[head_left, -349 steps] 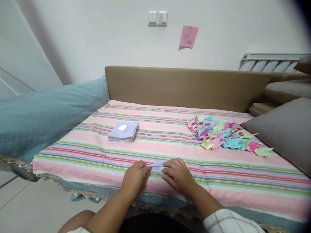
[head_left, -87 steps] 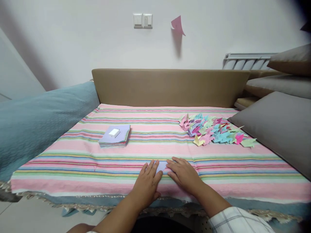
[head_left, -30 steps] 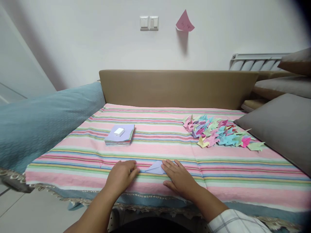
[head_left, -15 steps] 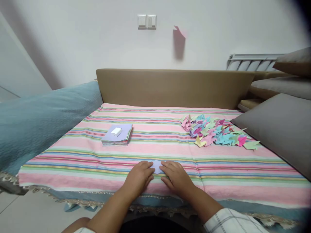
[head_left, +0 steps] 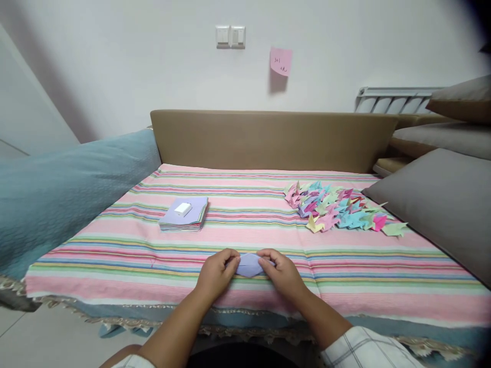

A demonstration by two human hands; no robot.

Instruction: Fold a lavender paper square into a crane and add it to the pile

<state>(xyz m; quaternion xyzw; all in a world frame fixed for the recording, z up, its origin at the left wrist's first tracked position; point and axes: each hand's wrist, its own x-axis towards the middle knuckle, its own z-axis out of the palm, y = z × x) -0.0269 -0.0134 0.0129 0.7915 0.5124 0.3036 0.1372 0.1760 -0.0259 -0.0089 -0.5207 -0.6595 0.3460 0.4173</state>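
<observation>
A small piece of folded lavender paper (head_left: 249, 266) is held low over the striped cloth (head_left: 126, 286), near the front edge of the bed. My left hand (head_left: 220, 268) pinches its left end between thumb and fingers. At the opposite end, my right hand (head_left: 280, 268) pinches the paper the same way. The paper's middle shows between the hands as a pointed, layered shape; its ends are hidden by my fingers.
A stack of coloured paper sheets (head_left: 192, 220) lies left of centre, a small white block (head_left: 183, 209) on top. Many folded paper cranes (head_left: 349, 214) sit in a heap at right, beside a grey cushion (head_left: 441, 199). A pink sticky note (head_left: 281, 61) hangs on the wall.
My hands have gone from lying flat, fingers on the paper, to pinching its two ends with the thumbs on the near side. The sticky note on the wall has flapped down flatter.
</observation>
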